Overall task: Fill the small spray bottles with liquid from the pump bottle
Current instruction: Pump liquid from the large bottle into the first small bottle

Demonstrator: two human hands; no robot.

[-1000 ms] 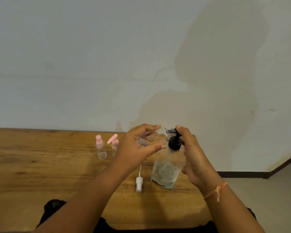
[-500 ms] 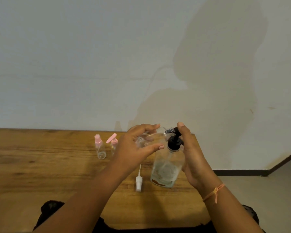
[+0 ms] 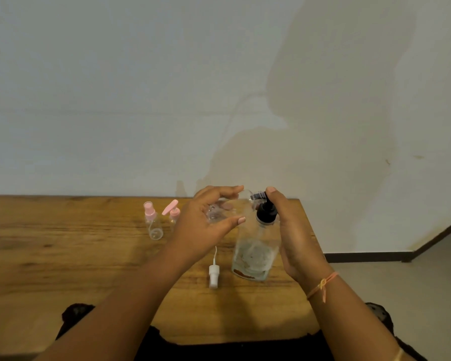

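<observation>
Wooden table (image 3: 63,256) bears a clear, black-topped pump bottle (image 3: 255,251); right hand (image 3: 294,238) presses it, left hand (image 3: 203,225) clasps a small clear bottle (image 3: 215,213).

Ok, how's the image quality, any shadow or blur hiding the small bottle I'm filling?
Head view: sharp enough at centre, wide-angle bend at edges; a big shadow falls on the wall, not the work. The clear small bottle in the left hand is faint; its fill level can't be read.

Plain indoor room, likely domestic, bare off-white wall (image 3: 141,87) with a faint stain and a person's shadow, dark skirting board (image 3: 370,256) at its foot, pale floor (image 3: 427,282) at right, wood-grain table (image 3: 63,256) set against the wall, no shop or laboratory fittings.
</observation>
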